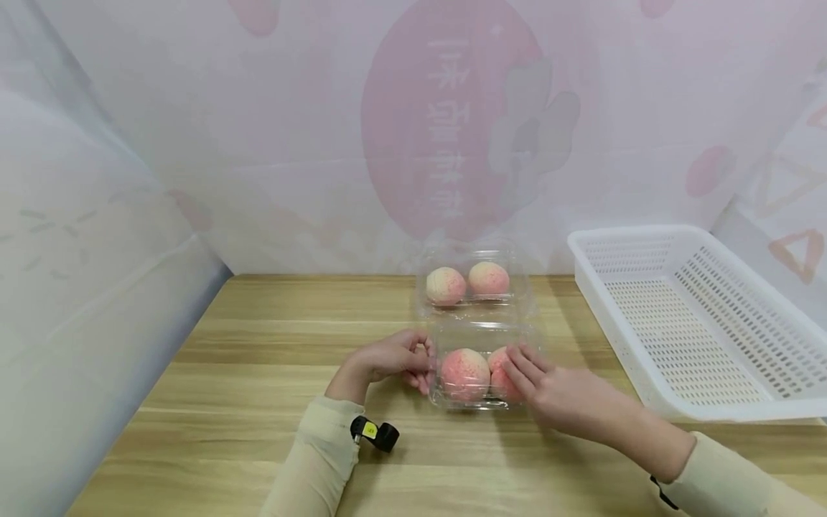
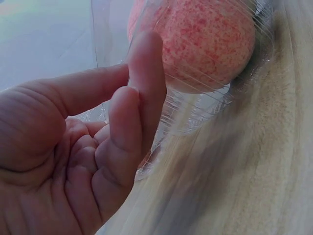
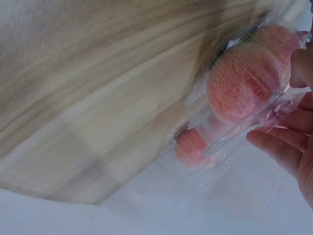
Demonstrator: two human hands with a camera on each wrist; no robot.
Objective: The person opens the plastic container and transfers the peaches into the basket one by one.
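Observation:
A clear plastic box [image 1: 474,403] holds two round pink-and-cream buns; the left bun [image 1: 465,375] shows fully, while the right one is partly behind fingers. At the box's left side, my left hand [image 1: 397,359] pinches its edge between thumb and curled fingers, also seen in the left wrist view beside a speckled pink bun [image 2: 210,44]. My right hand [image 1: 568,398] lays fairly straight fingers on the box top over the right bun. In the right wrist view, its fingers [image 3: 279,147] touch the clear plastic near a bun [image 3: 242,83].
Just behind stands another clear box [image 1: 472,310] with two similar buns [image 1: 489,278]. A white perforated basket [image 1: 607,294] sits on the right of the wooden table [image 1: 258,359]. Printed white cloth [image 1: 291,179] walls in the back and sides.

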